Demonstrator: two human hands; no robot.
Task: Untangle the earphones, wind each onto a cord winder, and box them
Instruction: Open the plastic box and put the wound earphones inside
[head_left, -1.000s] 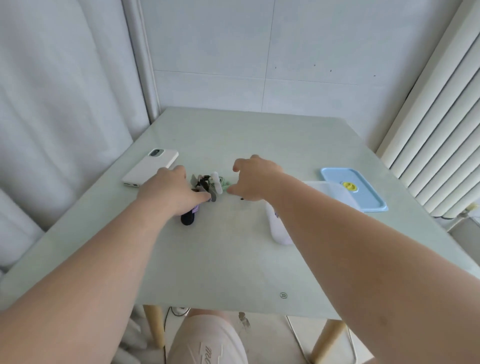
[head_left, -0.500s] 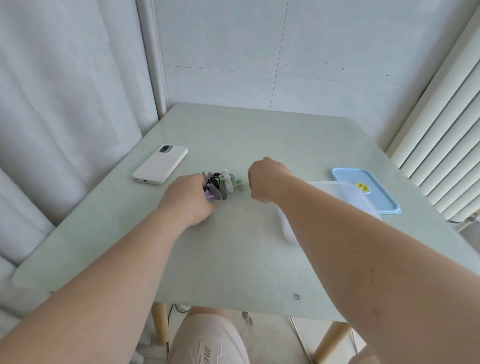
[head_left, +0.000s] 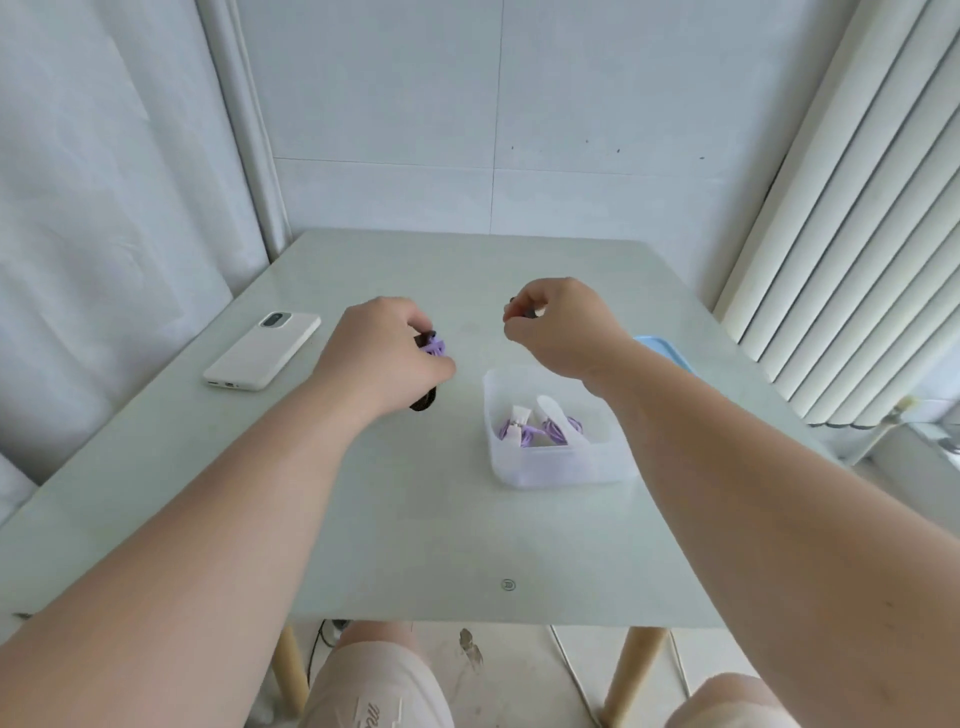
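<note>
A person is sitting at a pale green, glossy-topped table (head_left: 415, 519), working through a tangle of earphones. At far left a white curtain is hanging close to the table's left edge, and a white smartphone in a pale case (head_left: 262, 351) is lying camera-up near that edge, apart from the work. Just to its right the left hand (head_left: 382, 353) is curling tightly round a purple-and-black bundle of earphone cord (head_left: 434, 345), keeping it low at the tabletop, with a black loop showing below the palm. The right hand (head_left: 561, 325) is hovering apart from it, raised off the surface, thumb and forefinger pinching a small dark piece (head_left: 527, 313) too small to identify; whether a cord is running between the hands cannot be told. Below that wrist a translucent rectangular plastic box (head_left: 561, 462) is holding purple earphones (head_left: 540, 431) on a white cord winder (head_left: 558, 415), so one set appears finished, while the bundle seems to be awaiting separating, winding and boxing. A light-blue plastic lid (head_left: 662, 348) is lying off the box, mostly hidden behind the right forearm, so closing is not yet done. Bare tabletop is lying open before and beyond the hands; the box, just beside the right forearm, looks the likeliest thing to be knocked.
</note>
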